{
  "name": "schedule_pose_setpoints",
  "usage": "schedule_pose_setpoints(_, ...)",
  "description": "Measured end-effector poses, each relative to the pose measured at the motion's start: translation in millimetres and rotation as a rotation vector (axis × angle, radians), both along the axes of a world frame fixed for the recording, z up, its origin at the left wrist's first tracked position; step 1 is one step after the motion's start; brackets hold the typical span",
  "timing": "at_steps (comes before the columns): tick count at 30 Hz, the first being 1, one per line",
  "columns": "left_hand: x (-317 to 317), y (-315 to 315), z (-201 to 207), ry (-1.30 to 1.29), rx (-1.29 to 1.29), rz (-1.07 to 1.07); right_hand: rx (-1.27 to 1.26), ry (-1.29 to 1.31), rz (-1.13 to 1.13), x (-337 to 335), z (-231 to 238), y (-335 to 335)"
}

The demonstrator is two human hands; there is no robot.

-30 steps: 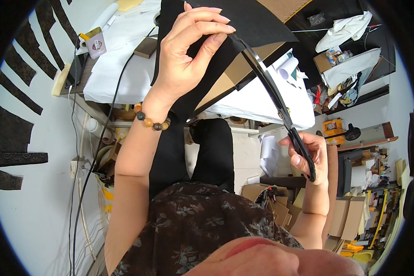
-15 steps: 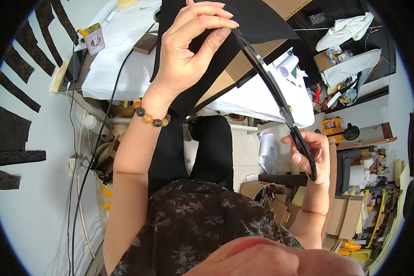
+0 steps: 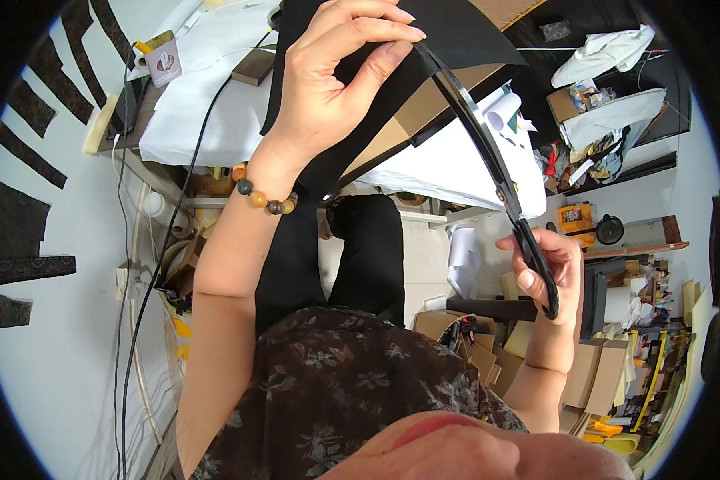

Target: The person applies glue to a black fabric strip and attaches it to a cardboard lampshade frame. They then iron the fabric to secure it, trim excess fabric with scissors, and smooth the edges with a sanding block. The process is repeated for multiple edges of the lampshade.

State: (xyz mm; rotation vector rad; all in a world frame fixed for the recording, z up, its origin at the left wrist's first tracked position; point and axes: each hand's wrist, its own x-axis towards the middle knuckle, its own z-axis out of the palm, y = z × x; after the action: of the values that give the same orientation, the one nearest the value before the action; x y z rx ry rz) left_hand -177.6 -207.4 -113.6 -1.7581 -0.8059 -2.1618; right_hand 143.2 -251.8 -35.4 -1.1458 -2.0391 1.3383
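Observation:
Black tailor's scissors (image 3: 488,156) are in my right hand (image 3: 558,268), the fingers and thumb closed round the handles. Their long blades slant up and left, nearly together, and the tips meet the black fabric (image 3: 468,36) beside my left fingertips. My left hand (image 3: 328,92) pinches that fabric at the top of the view, thumb and fingers bent toward each other. The cloth drapes down past my wrist toward my lap. A bead bracelet (image 3: 258,199) is round my left wrist. Part of the fabric is hidden behind my left hand.
Brown cardboard (image 3: 420,108) lies under the fabric on a table with white paper (image 3: 424,172). A small dark box (image 3: 254,66) and a black cable (image 3: 194,164) are at left. Cardboard boxes (image 3: 488,360) stand below my right arm. Dark cut pieces (image 3: 16,216) hang on the left wall.
The scissors and my right hand have shifted slightly right and down. My left hand has moved a little to the right, still on the fabric.

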Motion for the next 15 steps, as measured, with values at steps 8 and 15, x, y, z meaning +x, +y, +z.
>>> schedule_pose_setpoints(8, 0, 0, -1, -0.013, -0.001, -0.013, -0.036, 0.016, -0.058, -3, 14, -12)
schedule_pose_setpoints(15, 1, 1, -1, -0.020, 0.005, -0.021, -0.060, 0.032, -0.067, -3, 16, -19)
